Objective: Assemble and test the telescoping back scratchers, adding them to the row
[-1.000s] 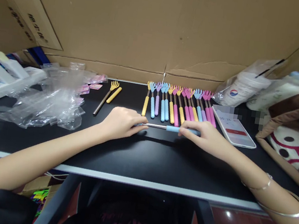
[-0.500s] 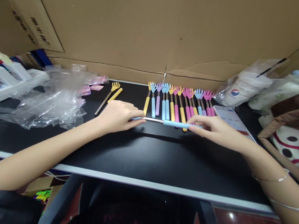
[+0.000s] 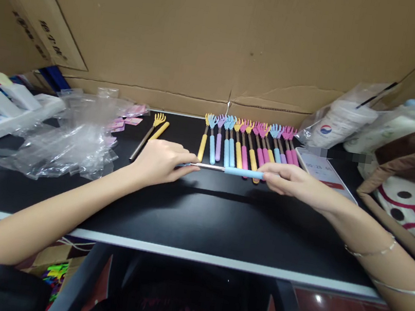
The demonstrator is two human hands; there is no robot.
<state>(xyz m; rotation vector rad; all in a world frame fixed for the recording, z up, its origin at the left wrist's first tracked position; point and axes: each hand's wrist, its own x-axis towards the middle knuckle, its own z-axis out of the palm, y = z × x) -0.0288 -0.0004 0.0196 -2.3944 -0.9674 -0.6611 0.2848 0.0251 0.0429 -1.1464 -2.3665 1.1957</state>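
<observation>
A blue-handled back scratcher (image 3: 243, 173) lies level between my two hands, held above the black table. My left hand (image 3: 167, 162) pinches its head end, where a bit of blue shows and the claw is mostly hidden by my fingers. The bare metal rod runs from there to the blue grip. My right hand (image 3: 285, 179) is closed on the far end of that grip. Behind it, several back scratchers (image 3: 228, 145) in yellow, blue, purple and pink lie in a row, claws away from me. A yellow claw on a dark rod (image 3: 142, 143) and a loose yellow handle (image 3: 159, 130) lie beyond my left hand.
Clear plastic bags (image 3: 81, 136) are heaped at the left, beside pink cards (image 3: 131, 113) and a white rack (image 3: 14, 116). A phone (image 3: 325, 173), a bagged cup (image 3: 340, 126) and a brown-and-white bag (image 3: 404, 195) stand at the right. Cardboard (image 3: 209, 36) walls the back.
My right hand's fingers have closed in around the end of the blue grip. The back scratcher stays nearly in place, and my left hand keeps its pinch.
</observation>
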